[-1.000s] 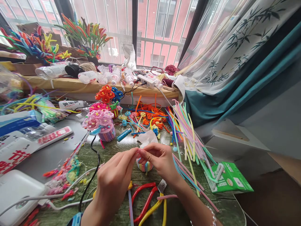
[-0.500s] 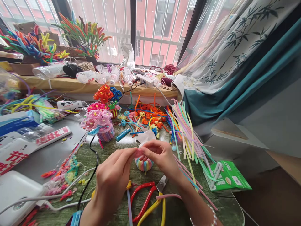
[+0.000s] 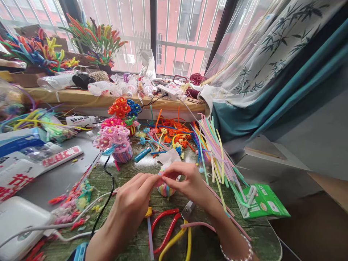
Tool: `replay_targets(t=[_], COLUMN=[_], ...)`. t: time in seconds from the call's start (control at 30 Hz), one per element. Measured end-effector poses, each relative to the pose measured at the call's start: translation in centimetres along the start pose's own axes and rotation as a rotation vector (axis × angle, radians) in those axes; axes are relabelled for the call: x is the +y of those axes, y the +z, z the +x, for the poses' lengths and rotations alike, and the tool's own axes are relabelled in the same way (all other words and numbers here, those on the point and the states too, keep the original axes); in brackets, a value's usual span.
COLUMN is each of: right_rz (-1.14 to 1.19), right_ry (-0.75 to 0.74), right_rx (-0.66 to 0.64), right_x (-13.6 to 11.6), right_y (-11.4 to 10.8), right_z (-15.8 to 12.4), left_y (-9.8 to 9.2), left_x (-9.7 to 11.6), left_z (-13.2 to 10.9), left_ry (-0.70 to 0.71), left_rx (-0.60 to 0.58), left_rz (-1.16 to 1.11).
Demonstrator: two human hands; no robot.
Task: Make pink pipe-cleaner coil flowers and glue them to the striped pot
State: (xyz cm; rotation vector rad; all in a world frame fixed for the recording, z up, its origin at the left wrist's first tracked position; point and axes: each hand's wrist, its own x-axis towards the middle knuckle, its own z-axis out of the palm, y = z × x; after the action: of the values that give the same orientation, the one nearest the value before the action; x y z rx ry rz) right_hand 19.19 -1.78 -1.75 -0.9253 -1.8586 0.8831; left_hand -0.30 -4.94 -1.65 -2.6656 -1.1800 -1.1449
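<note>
My left hand point(image 3: 130, 203) and my right hand point(image 3: 187, 183) meet fingertip to fingertip over the green table, both pinched on a small pink pipe-cleaner piece point(image 3: 159, 180). Just behind and under the fingers sits a small pastel striped pipe-cleaner cup point(image 3: 166, 189). A loose pink pipe cleaner point(image 3: 197, 225) lies under my right wrist. Red-handled pliers point(image 3: 165, 226) and yellow-handled cutters point(image 3: 179, 237) lie on the table below my hands.
A bundle of pastel pipe cleaners point(image 3: 214, 152) fans out at right beside a green packet point(image 3: 262, 204). Finished pink flower pots point(image 3: 115, 139) stand at left centre. A black cable point(image 3: 108, 195), white device point(image 3: 19, 221) and boxes crowd the left. Bottles and bouquets line the windowsill.
Both hands have dropped slightly lower and nearer to me, still pinched together on the pink piece. The view has shifted a little.
</note>
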Motion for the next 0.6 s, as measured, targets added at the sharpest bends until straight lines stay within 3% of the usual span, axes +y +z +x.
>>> replay_targets(t=[0.17, 0.37, 0.6], right_rz=[-0.112, -0.174, -0.142], right_ry=[-0.088, -0.083, -0.118], right_rx=[-0.043, -0.116, -0.033], right_x=[0.03, -0.05, 0.45], right_y=[-0.11, -0.28, 0.39], right_z=[-0.11, -0.09, -0.23], left_y=[-0.02, 0.29, 0.33], left_x=[-0.29, -0.52, -0.04], left_z=[-0.04, -0.20, -0.05], left_ry=[0.025, 0.032, -0.010], left_rx=[-0.045, -0.043, 0.042], left_rz=[0.020, 0.014, 0.024])
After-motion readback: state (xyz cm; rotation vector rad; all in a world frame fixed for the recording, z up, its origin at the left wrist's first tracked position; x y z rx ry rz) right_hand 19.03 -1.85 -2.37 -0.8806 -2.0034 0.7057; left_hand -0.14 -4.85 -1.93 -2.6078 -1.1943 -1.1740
